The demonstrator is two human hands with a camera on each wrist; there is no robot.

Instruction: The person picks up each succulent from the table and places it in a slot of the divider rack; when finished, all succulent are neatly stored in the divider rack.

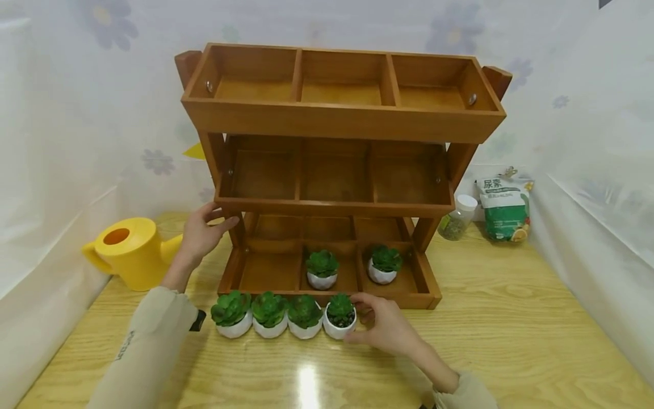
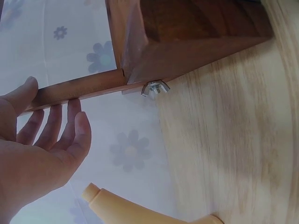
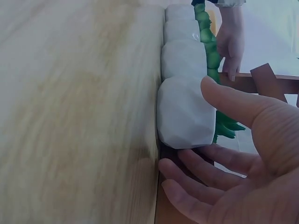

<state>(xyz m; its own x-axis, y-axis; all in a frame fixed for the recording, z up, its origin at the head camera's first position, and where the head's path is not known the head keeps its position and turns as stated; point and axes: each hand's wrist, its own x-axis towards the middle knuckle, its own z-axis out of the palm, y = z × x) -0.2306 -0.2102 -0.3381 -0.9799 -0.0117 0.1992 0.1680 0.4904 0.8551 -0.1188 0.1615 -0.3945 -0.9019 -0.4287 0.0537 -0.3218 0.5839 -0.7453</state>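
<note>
My left hand point(image 1: 202, 232) grips the wooden side post point(image 2: 79, 90) of a tiered shelf, thumb on one side and fingers on the other. My right hand point(image 1: 384, 325) is loosely curved at the right side of a white pot point(image 3: 187, 114) with a green succulent point(image 1: 340, 309). Its thumb and fingers lie on opposite sides of that pot, which stands on the table; firm contact cannot be told. This pot ends a row with further potted succulents point(image 1: 304, 316), point(image 1: 269, 313), point(image 1: 231, 313) along the shelf's front.
The brown shelf point(image 1: 327, 122) has tiers divided into compartments. Two potted succulents point(image 1: 322, 268), point(image 1: 384, 263) sit in the bottom tier's middle and right compartments. A yellow watering can point(image 1: 134, 258) stands left; a lidded jar point(image 1: 458, 217) and a green-white bag point(image 1: 506, 207) stand right.
</note>
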